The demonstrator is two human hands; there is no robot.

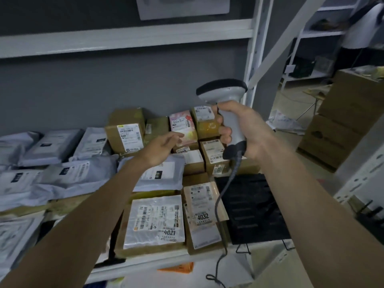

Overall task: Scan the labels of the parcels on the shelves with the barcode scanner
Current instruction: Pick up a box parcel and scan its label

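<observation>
The barcode scanner [225,107] stands upright above the parcels [154,222] at the shelf's [166,258] right end, gripped by your raised right hand [241,129], while your left hand [164,147] reaches forward over them, fingers relaxed, holding nothing.

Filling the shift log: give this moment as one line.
right hand: grips barcode scanner, raised | left hand: open, reaching toward pink parcel | parcels: on shelf
</observation>
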